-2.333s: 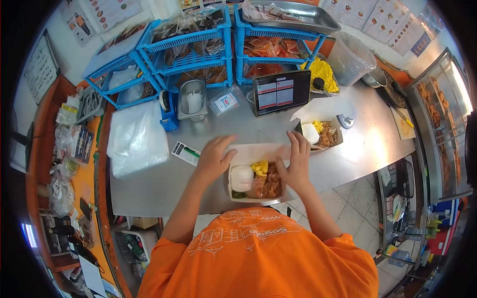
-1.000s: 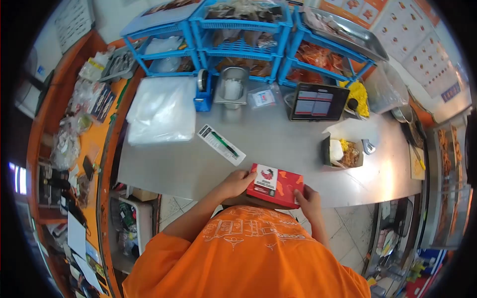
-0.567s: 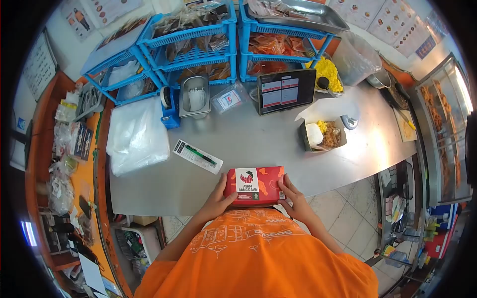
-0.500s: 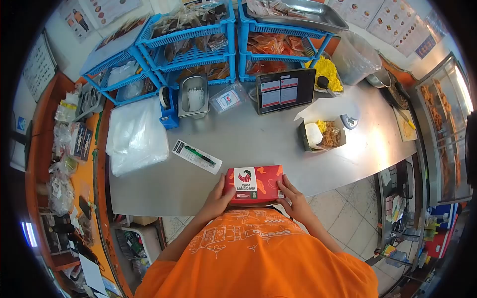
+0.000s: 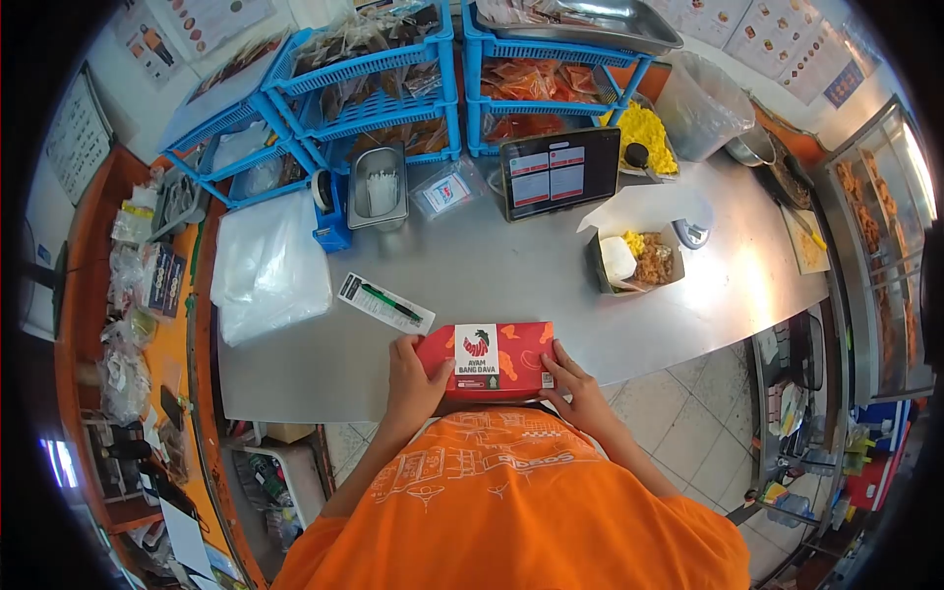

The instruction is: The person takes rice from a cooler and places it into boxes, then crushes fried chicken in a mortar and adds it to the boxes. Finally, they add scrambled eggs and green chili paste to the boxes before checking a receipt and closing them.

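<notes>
A red takeaway box (image 5: pixel 519 360) with a white "Ayam Bang Dava" label lies at the front edge of the steel counter, close to the orange shirt. My left hand (image 5: pixel 415 383) grips its left end, with the thumb on the front and the fingers curled behind a red flap at that corner. On the opposite end, my right hand (image 5: pixel 574 387) holds the box with its thumb and fingers closed around the corner. Just behind the box lies a green pen (image 5: pixel 391 302) on a slip of paper (image 5: pixel 356 291).
An open food box (image 5: pixel 618 264) with rice and fried food stands at right. Behind are a tablet (image 5: pixel 561 175), a metal container (image 5: pixel 379 200) and blue racks (image 5: pixel 458 88). Plastic bags (image 5: pixel 270 270) lie at left; a scale (image 5: pixel 691 234) sits beside the food box.
My left hand has shifted left and slightly up, and a red flap now sticks out at the box's left end. My right hand stays on the right end.
</notes>
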`<act>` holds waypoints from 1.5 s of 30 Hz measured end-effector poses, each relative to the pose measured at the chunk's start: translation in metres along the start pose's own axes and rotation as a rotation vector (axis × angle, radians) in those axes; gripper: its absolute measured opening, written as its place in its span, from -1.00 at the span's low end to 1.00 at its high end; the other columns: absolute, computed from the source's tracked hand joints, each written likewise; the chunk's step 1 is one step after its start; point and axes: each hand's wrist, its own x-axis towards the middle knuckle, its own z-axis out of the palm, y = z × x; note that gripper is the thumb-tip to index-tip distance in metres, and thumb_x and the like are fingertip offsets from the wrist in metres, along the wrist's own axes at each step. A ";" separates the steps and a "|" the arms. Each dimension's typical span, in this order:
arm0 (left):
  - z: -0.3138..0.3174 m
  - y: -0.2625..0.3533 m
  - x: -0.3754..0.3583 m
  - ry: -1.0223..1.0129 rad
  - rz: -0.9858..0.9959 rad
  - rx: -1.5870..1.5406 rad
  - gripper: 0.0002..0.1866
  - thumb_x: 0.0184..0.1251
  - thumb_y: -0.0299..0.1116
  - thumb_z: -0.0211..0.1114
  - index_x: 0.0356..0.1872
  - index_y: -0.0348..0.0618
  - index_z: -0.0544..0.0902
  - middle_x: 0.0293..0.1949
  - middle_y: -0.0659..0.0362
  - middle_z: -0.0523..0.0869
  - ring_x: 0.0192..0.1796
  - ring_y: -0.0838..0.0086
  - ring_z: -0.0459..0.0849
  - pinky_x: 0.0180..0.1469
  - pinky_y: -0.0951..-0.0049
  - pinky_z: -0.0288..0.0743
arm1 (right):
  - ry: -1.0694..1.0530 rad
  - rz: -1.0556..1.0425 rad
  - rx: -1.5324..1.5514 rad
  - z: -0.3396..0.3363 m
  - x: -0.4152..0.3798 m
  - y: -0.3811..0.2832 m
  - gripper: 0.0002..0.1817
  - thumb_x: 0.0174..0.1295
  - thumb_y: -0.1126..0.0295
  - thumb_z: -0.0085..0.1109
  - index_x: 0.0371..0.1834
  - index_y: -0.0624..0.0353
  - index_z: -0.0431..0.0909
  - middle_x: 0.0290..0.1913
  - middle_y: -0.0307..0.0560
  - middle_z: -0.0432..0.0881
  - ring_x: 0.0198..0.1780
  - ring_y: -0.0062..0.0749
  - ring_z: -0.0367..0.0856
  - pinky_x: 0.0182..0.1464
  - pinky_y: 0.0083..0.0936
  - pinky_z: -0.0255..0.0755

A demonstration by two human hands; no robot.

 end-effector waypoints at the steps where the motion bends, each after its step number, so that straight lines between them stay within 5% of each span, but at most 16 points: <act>1: 0.005 -0.016 -0.004 -0.237 -0.192 -0.082 -0.50 0.22 -0.15 0.35 -0.01 -0.38 0.46 -0.15 -0.16 0.64 -0.10 0.06 0.66 -0.03 0.22 0.51 | 0.004 -0.006 0.001 0.001 0.001 0.003 -0.41 0.12 0.50 0.30 0.28 0.18 0.41 0.44 0.25 0.18 0.05 -0.04 0.65 0.00 -0.38 0.59; 2: 0.011 -0.029 -0.006 -0.476 -0.383 -0.164 -0.49 0.25 -0.11 0.32 0.00 -0.38 0.48 -0.17 -0.15 0.66 -0.12 0.09 0.67 -0.03 0.24 0.51 | 0.017 -0.038 -0.008 0.002 0.000 0.009 -0.40 0.12 0.50 0.30 0.29 0.18 0.40 0.44 0.25 0.17 0.04 -0.04 0.65 -0.01 -0.39 0.59; 7: 0.012 -0.033 0.000 -0.531 -0.444 -0.363 -0.51 0.30 -0.04 0.22 -0.10 -0.38 0.56 -0.25 -0.11 0.70 -0.19 0.20 0.69 -0.10 0.32 0.51 | -0.009 0.027 0.017 0.001 -0.001 0.001 -0.40 0.12 0.47 0.30 0.30 0.16 0.40 0.44 0.26 0.17 0.14 0.02 0.58 0.07 -0.37 0.55; 9: 0.006 -0.027 0.008 -0.538 -0.431 -0.348 -0.51 0.31 -0.03 0.20 -0.12 -0.38 0.59 -0.26 -0.09 0.71 -0.20 0.23 0.69 -0.11 0.34 0.50 | 0.011 -0.017 0.039 0.003 0.000 0.005 -0.37 0.11 0.49 0.30 0.32 0.20 0.36 0.43 0.32 0.16 0.37 0.17 0.27 0.30 -0.25 0.34; 14: -0.001 -0.018 0.021 -0.771 -0.455 -0.200 -0.47 0.36 0.00 0.09 -0.08 -0.39 0.62 -0.17 -0.16 0.71 -0.18 0.14 0.70 -0.08 0.30 0.49 | 0.020 -0.012 0.040 0.003 0.002 0.004 -0.37 0.12 0.50 0.29 0.32 0.20 0.36 0.43 0.32 0.16 0.37 0.17 0.28 0.31 -0.26 0.33; 17: 0.051 -0.079 -0.003 -0.537 -0.336 -0.307 -0.47 0.40 -0.01 0.03 -0.09 -0.39 0.64 -0.11 -0.22 0.68 -0.13 0.07 0.70 -0.01 0.23 0.50 | 0.016 -0.010 0.040 0.002 0.003 0.003 -0.37 0.11 0.49 0.29 0.31 0.20 0.37 0.43 0.31 0.17 0.36 0.16 0.29 0.30 -0.26 0.34; 20: 0.016 -0.030 0.009 -0.525 -0.115 -0.012 -0.54 0.41 -0.11 0.06 -0.06 -0.41 0.63 0.09 -0.27 0.57 0.09 -0.01 0.61 0.14 0.25 0.46 | 0.004 -0.022 0.017 0.000 0.004 0.005 -0.37 0.11 0.48 0.30 0.31 0.18 0.38 0.42 0.29 0.18 0.34 0.16 0.32 0.28 -0.27 0.36; 27: 0.016 -0.014 -0.003 -0.500 -0.360 -0.289 -0.67 0.30 -0.36 0.23 0.02 -0.33 0.62 0.35 -0.23 0.30 0.38 -0.06 0.29 0.33 0.32 0.29 | 0.057 -0.131 -0.174 0.010 -0.003 0.021 -0.39 0.12 0.41 0.31 0.31 0.10 0.41 0.40 0.30 0.22 0.17 0.10 0.52 0.15 -0.29 0.47; 29: 0.026 -0.022 -0.019 -0.277 -0.064 -0.691 -0.64 0.24 -0.38 0.31 0.07 -0.19 0.63 0.37 -0.18 0.31 0.42 -0.05 0.24 0.36 0.25 0.26 | 0.078 -0.154 -0.192 0.011 -0.002 0.022 -0.39 0.12 0.40 0.32 0.30 0.09 0.42 0.40 0.31 0.22 0.14 0.08 0.54 0.13 -0.29 0.48; 30: 0.027 -0.027 -0.023 -0.281 -0.060 -0.691 -0.64 0.24 -0.38 0.31 0.07 -0.19 0.63 0.37 -0.18 0.31 0.42 -0.05 0.24 0.36 0.25 0.26 | 0.092 -0.175 -0.207 0.013 -0.003 0.023 -0.40 0.12 0.40 0.32 0.29 0.09 0.43 0.40 0.32 0.23 0.11 0.06 0.55 0.11 -0.29 0.49; 32: 0.025 -0.042 -0.027 -0.357 0.440 -0.358 -0.60 0.19 -0.39 0.38 0.10 -0.09 0.64 0.38 -0.12 0.31 0.46 -0.07 0.16 0.39 0.16 0.21 | 0.095 -0.183 -0.218 0.015 -0.004 0.027 -0.41 0.12 0.40 0.32 0.28 0.09 0.44 0.39 0.32 0.23 0.12 0.07 0.55 0.11 -0.31 0.49; 40: 0.047 -0.071 -0.028 -0.362 0.523 -0.231 -0.60 0.16 -0.31 0.42 0.05 -0.09 0.67 0.39 -0.01 0.34 0.49 -0.06 0.10 0.38 0.05 0.24 | 0.137 -0.313 -0.269 0.012 0.011 0.036 -0.47 0.15 0.37 0.28 0.24 0.08 0.49 0.38 0.31 0.25 0.25 0.12 0.40 0.27 -0.22 0.32; 42: 0.046 -0.061 -0.029 -0.285 0.561 -0.203 -0.61 0.06 -0.27 0.48 -0.06 -0.14 0.70 0.28 0.02 0.47 0.42 -0.04 0.26 0.36 -0.02 0.25 | 0.198 -0.290 -0.381 0.003 0.023 0.032 -0.57 0.17 0.37 0.24 0.15 0.12 0.54 0.26 0.28 0.34 0.29 0.12 0.31 0.33 -0.17 0.21; 45: 0.058 -0.055 -0.022 -0.143 0.669 -0.136 -0.63 -0.07 -0.33 0.54 -0.19 -0.18 0.67 0.13 0.06 0.57 0.35 -0.04 0.37 0.33 0.01 0.32 | 0.255 -0.094 -0.126 -0.007 0.088 0.028 -0.58 0.17 0.37 0.21 0.10 0.25 0.49 0.13 0.16 0.40 0.24 0.13 0.28 0.27 -0.14 0.23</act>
